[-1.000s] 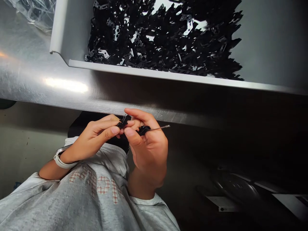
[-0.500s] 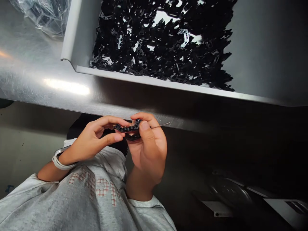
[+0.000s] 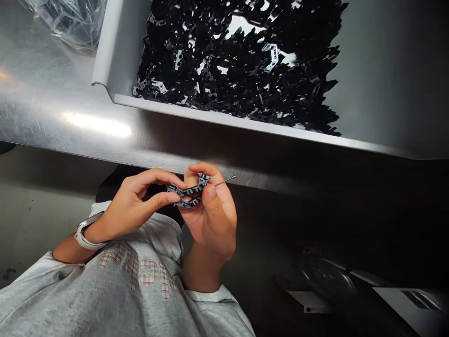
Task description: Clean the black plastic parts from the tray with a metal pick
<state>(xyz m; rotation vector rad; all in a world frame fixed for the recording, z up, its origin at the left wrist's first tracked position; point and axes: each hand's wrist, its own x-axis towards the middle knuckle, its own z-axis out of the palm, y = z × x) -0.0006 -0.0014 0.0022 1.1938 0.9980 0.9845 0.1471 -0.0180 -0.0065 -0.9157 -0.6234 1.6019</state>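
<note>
My left hand [image 3: 143,201] pinches the left end of a black curved plastic part [image 3: 191,191] between thumb and fingertips. At the part's other end, my right hand [image 3: 215,210] is closed round it with thumb and forefinger. A second black curved part [image 3: 189,202] shows just below the first, against the right palm. From between the right thumb and forefinger a thin metal pick [image 3: 226,180] sticks out to the right; its rear end is hidden in the hand. Both hands are in front of the metal table's edge.
A large grey tray [image 3: 242,122] stands on the metal table [image 3: 45,107]. Inside lies a heap of black plastic parts [image 3: 217,89]. A clear plastic bag [image 3: 75,23] sits left of the tray. Dark metal fittings [image 3: 312,299] are at lower right.
The black parts have tilted in my fingers, so their notched faces now show more. My right hand has shifted slightly left with the pick. The view has moved a little.
</note>
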